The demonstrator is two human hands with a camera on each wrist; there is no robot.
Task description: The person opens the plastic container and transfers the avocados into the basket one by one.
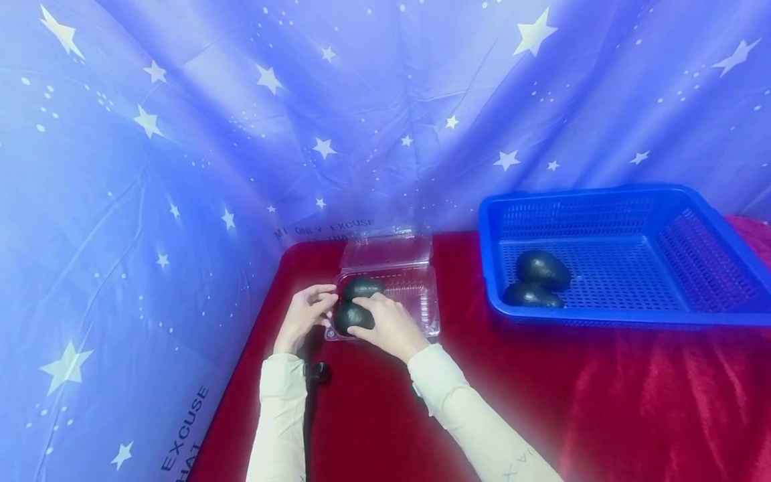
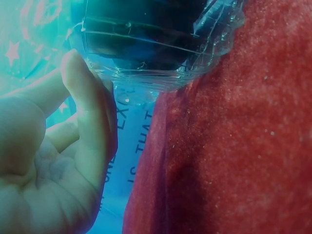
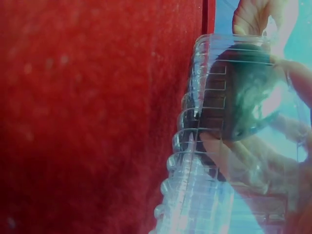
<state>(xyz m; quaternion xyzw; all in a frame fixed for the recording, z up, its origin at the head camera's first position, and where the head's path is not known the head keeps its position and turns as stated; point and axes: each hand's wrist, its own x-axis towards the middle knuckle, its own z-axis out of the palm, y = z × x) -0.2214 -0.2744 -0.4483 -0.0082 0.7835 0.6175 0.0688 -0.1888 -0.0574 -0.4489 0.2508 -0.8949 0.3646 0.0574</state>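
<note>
Step in hand, as judged: seating the near dark oval item (image 1: 354, 318) in the clear container (image 1: 430, 302). The item is at the left end of the container, just in front of the far dark oval item (image 1: 363, 288). The right hand (image 1: 390, 326) grasps the near item, with fingers curled over it. The left hand (image 1: 304, 316) is at the container's left wall, fingers bent; whether they pinch the rim cannot be told.

Next move, as judged: confirm the near item sits stable, release the right fingers, then reach to the blue basket (image 1: 602, 318), where two more dark oval items (image 1: 543, 270) lie together at the left end. The container lid (image 1: 388, 252) is hinged open at the far side.

The surface (image 1: 373, 422) is covered in red plush cloth. A blue curtain (image 1: 385, 87) with pale stars and printed lettering encloses the back and left sides.
</note>
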